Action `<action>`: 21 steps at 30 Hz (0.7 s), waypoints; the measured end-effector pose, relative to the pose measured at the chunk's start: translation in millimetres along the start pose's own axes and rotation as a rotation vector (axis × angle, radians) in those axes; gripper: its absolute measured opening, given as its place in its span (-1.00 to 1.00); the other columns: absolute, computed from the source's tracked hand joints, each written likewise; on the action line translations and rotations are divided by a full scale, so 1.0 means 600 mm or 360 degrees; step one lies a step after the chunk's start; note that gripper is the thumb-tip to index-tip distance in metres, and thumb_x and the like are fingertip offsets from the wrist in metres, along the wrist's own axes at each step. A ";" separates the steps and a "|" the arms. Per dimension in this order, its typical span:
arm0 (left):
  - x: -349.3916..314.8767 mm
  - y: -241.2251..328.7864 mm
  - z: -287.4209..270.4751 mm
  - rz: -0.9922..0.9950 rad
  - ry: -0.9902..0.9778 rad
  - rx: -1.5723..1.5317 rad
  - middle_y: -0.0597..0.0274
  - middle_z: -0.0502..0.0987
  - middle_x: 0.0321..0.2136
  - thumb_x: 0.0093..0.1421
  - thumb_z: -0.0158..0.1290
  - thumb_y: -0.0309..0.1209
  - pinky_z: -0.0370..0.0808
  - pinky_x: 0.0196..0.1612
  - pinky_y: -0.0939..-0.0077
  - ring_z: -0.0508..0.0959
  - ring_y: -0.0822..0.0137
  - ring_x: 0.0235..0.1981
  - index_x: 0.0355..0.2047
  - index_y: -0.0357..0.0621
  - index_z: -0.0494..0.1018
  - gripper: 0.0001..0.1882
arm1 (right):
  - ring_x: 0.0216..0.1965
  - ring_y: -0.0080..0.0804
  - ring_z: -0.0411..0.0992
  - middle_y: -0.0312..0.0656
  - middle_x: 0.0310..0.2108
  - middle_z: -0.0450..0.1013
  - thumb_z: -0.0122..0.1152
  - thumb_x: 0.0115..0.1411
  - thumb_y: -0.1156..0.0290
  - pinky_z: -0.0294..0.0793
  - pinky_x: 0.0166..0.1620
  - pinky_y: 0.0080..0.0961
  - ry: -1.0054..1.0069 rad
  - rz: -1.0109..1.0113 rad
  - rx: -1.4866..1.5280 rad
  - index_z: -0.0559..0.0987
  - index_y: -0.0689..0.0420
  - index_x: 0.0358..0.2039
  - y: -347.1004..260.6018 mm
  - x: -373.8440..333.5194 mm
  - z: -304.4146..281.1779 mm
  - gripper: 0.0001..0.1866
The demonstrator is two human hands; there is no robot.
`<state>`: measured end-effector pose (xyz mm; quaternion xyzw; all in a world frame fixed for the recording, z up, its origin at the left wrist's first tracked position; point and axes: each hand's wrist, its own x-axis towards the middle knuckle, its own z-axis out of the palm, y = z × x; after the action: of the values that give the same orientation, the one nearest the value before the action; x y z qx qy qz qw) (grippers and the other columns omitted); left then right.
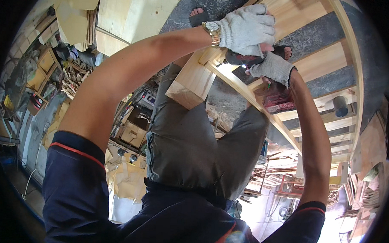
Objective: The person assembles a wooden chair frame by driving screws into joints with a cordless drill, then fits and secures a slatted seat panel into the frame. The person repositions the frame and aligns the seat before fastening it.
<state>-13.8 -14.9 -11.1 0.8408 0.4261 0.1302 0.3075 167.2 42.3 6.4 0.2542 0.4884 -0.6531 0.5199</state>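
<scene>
My right hand (pixel 271 68), in a white knit glove with bare fingertips, grips the handle of a cordless drill (pixel 278 101) with a dark body and red base. The drill's light shines on the corner of a pale wooden frame (pixel 232 82), its front end close to the wood. My left hand (pixel 247 29), gloved likewise and with a watch at the wrist, curls over the top of the drill; its palm is hidden. Below that corner, a thick wooden block (pixel 191 83) lies against my thigh. The drill's tip cannot be made out.
Slats (pixel 325 64) cross the frame to the right, with a grey cylinder (pixel 340 106) among them. Pale panels (pixel 134 12) stand at the upper left. Wood scraps (pixel 74 78) and drawers clutter the left side. Sandalled feet (pixel 199 15) are on the dark floor.
</scene>
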 end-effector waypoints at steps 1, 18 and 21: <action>-0.002 0.001 0.000 -0.0047 0.0114 -0.0001 0.34 0.55 -0.08 -0.16 0.30 0.02 0.33 0.12 0.25 0.48 0.27 0.03 -0.16 0.10 0.57 -0.46 | -0.41 -0.38 0.48 -0.16 -0.43 0.56 0.35 0.02 0.18 0.46 -0.29 -0.45 0.0068 -0.0094 0.0081 0.65 -0.08 0.08 0.004 -0.003 0.001 -0.47; 0.249 0.245 0.050 -0.0385 0.0233 -0.0066 0.07 0.52 0.03 0.12 0.23 -0.22 0.41 0.16 0.08 0.48 -0.03 0.07 -0.07 -0.06 0.54 -0.61 | -0.14 -0.28 0.51 -0.15 -0.17 0.54 0.33 0.16 0.34 0.52 -0.04 -0.33 0.2051 -0.0560 0.1719 0.60 0.19 -0.06 0.272 -0.189 0.398 -0.66; 0.364 0.317 0.106 -0.0359 0.0141 0.0059 0.07 0.47 0.08 0.14 0.21 -0.24 0.42 0.16 0.10 0.45 -0.01 0.12 -0.08 0.01 0.56 -0.67 | -0.19 -0.35 0.50 -0.21 -0.24 0.54 0.29 0.15 0.37 0.51 -0.10 -0.36 0.2088 -0.0608 0.2217 0.60 0.17 -0.04 0.321 -0.182 0.471 -0.64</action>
<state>269.4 48.4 49.6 0.7865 0.5335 0.1239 0.2854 431.3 -162.2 137.2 0.7343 0.2185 -0.5976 -0.2364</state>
